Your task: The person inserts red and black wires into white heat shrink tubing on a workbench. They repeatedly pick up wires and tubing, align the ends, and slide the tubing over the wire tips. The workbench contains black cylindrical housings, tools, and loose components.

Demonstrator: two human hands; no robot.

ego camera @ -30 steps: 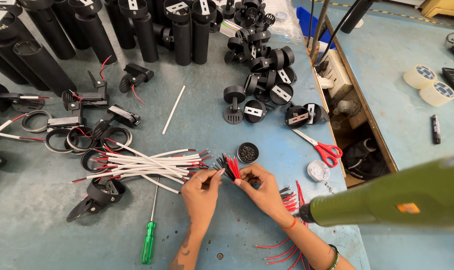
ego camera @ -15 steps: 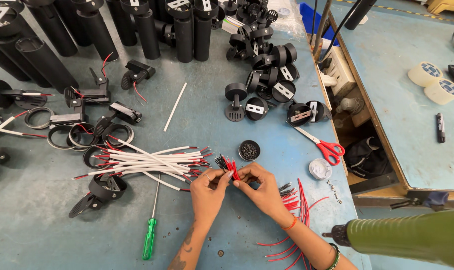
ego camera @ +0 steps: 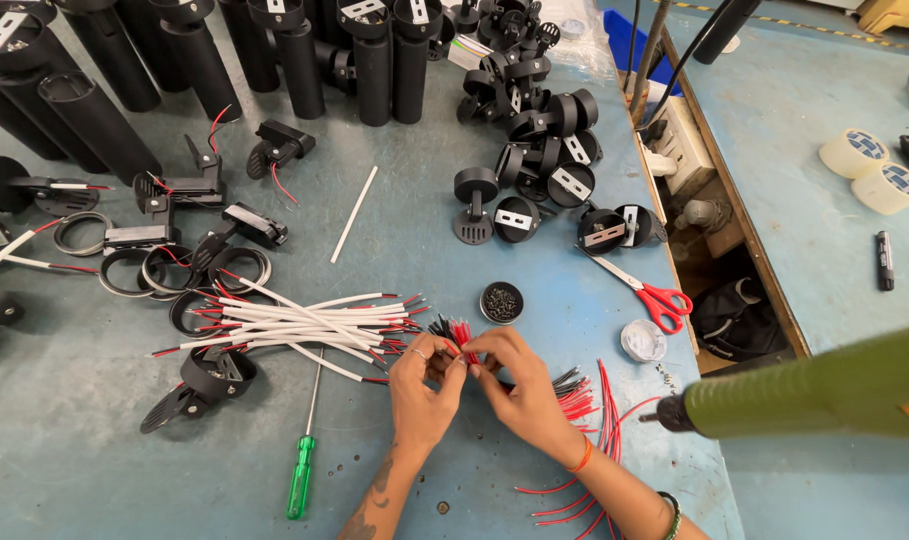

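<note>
Head view shows the left hand and right hand pinching together a small bundle of thin red and black wires above the near blue tabletop, light, limp strands probably best gripped close to their stripped ends

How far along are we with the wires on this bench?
Done, apparently: a heap of white sleeved wires lies left of the hands. In hand: the left hand and right hand pinch a small bundle of red and black wires. Left: loose red wires by the right wrist, and many black lamp housings without wires showing.
</note>
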